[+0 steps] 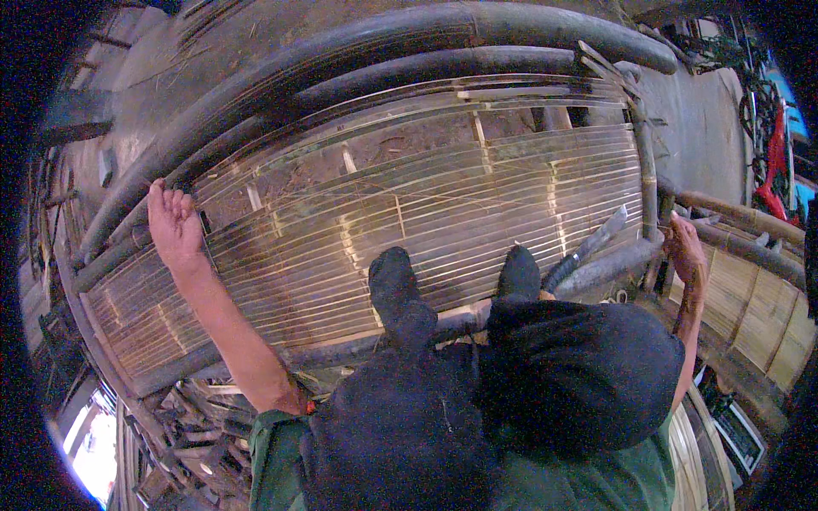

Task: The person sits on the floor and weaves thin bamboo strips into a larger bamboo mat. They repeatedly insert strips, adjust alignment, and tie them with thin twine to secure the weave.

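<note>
Pale, narrow bamboo slats (477, 213) lie side by side across a frame of thick dark bamboo poles (648, 170), with wider gaps toward the far side. My left hand (175, 223) is closed above the frame's left part, its fingers curled next to a far pole. Near the right end pole, my right hand (686, 245) is closed in a pinch. What either hand holds, if anything, is too fine to make out. A large knife (596, 243) with a dark handle lies on the slats beside my foot, its blade pointing away from me.
Both my dark-covered feet (392, 277) rest on the slats. Long thick poles (383, 38) lie along the far side. At right stand a slatted bamboo panel (750, 298) and a red object (774, 170). Cut wood pieces (200, 443) are piled at lower left.
</note>
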The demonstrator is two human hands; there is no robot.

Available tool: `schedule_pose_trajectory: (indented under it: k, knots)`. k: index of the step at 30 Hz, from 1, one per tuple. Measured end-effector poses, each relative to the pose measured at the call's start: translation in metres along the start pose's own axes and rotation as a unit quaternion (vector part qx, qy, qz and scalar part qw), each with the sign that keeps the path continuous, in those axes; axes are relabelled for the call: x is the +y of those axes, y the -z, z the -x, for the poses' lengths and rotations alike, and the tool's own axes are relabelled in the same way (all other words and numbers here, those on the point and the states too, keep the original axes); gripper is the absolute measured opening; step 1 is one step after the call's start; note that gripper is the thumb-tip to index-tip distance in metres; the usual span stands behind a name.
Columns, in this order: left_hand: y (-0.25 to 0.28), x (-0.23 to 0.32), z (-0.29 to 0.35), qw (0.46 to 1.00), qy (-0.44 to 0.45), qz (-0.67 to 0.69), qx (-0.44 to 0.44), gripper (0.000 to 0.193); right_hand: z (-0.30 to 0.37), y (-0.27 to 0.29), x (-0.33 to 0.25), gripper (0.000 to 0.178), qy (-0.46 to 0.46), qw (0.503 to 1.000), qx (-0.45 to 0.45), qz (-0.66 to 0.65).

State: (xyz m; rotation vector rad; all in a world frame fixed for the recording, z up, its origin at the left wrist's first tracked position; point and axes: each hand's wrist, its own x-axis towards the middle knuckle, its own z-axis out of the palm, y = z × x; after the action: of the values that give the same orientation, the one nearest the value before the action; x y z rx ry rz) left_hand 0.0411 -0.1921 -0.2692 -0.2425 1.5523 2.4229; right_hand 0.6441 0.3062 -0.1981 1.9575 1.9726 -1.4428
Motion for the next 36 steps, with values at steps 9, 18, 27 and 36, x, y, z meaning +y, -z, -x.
schedule_pose_trajectory:
  k: [9, 18, 27, 36]
  knots:
    - [-0.14, -0.1, 0.111, 0.969, 0.175, -0.069, -0.16, 0.013, -0.036, -0.096, -0.022, 0.028, 0.368, 0.885, 0.053, 0.28]
    - [-0.182, -0.125, 0.151, 0.943, 0.232, 0.025, -0.239, 0.016, 0.043, -0.328, -0.166, 0.038, 0.342, 0.857, -0.379, -0.068]
    - [-0.156, -0.142, 0.141, 0.95, 0.253, 0.071, -0.171, 0.016, 0.047, -0.333, -0.142, 0.027, 0.274, 0.912, -0.291, -0.089]
    - [-0.112, -0.193, 0.147, 0.933, 0.002, -0.328, -0.149, 0.026, 0.02, -0.305, -0.143, 0.024, 0.276, 0.953, -0.023, -0.121]
